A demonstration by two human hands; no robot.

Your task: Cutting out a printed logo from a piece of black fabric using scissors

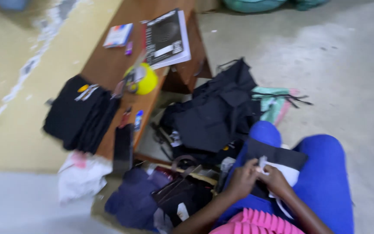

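Pinching a small white scrap (262, 164) between left hand (243, 178) and right hand (274, 178), over black cloth (278, 157) on the lap. Probably mid-stitch; steady fingers needed next. Wooden bench (109, 60) nearby, pouches stacked at its edge.

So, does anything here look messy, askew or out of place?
Yes. Dark cloth lies heaped on the floor by the bench, and a folded black stack hangs over the bench edge. Both hands, left and right, work white and black fabric on the lap. The picture is blurred.
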